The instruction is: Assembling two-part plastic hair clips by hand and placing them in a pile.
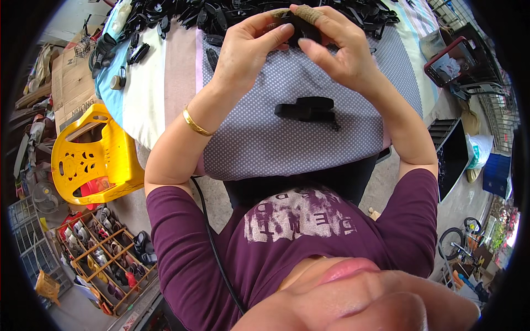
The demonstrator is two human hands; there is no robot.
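Note:
At the far side of the table, my left hand [248, 44] and my right hand [345, 48] meet around a small black part [304, 30], possibly plastic. Both hands pinch it between thumb and index finger, and the fingers hide much of its shape. Tan-green wraps cover my index fingertips. A gold bangle [196, 122] circles my left wrist. Nearer to me, between my forearms, another black part [306, 109] with an elongated, stepped shape lies on the dotted grey cloth [287, 151]. Just beyond my hands spreads a heap of similar black pieces [353, 14].
A few loose black pieces [138, 53] lie at the table's left. Left of the table stands a yellow plastic chair [94, 157]; a shoe rack [107, 256] is farther down. A black crate [451, 154] stands at the right. A black cable [212, 243] runs down my front.

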